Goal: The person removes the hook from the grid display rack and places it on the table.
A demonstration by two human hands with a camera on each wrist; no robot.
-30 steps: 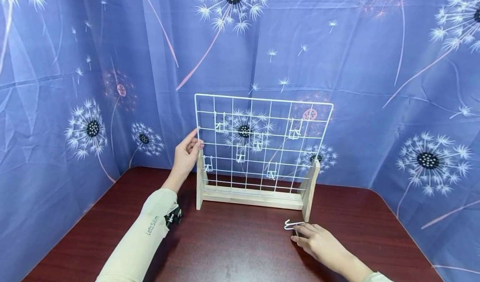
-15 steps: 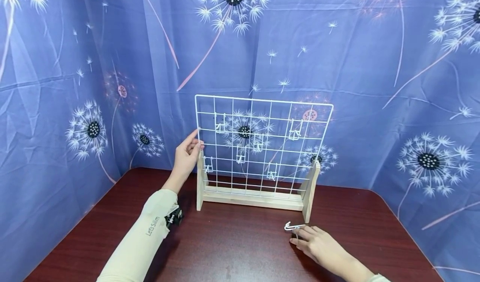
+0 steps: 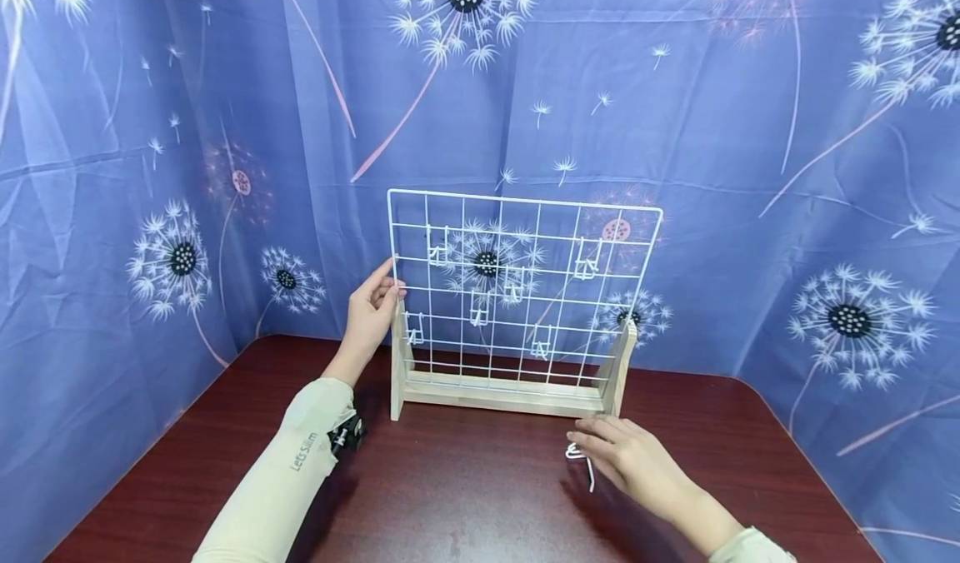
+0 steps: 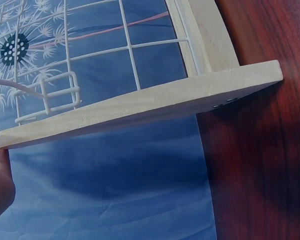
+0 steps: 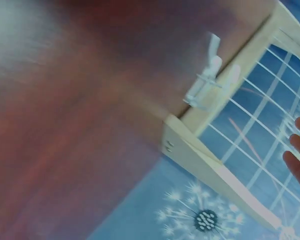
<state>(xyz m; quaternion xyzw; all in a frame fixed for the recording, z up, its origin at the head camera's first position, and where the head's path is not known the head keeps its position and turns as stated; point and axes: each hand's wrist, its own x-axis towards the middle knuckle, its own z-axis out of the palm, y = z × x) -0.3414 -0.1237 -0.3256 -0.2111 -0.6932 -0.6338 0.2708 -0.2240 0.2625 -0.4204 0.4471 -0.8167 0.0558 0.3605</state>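
Hook [image 3: 580, 460], a small white wire one, lies on the dark red bench [image 3: 465, 496] just in front of the rack's right wooden foot, and the right hand [image 3: 626, 459] lies over it. The fingers are stretched forward and only gently bent, their tips at or on the wire; whether they already pinch it I cannot tell, since the hand hides most of it and the right wrist view is blurred, showing only the hook [image 5: 206, 80] beside the wood base. Such a flat, low hand suits drawing a thin wire piece off a smooth surface.

The left hand [image 3: 371, 309] is up at the left edge of the wire grid [image 3: 525, 284], thumb and fingers curled about the outer wire above the left upright. That hold looks meant to steady the light frame so it does not tip or slide.

The grid stands upright in a wooden base [image 3: 498, 392] with a foot at each end, and several more white hooks [image 3: 437, 251] hang on its wires. A blue dandelion-print cloth [image 3: 750, 130] hangs behind and to both sides.
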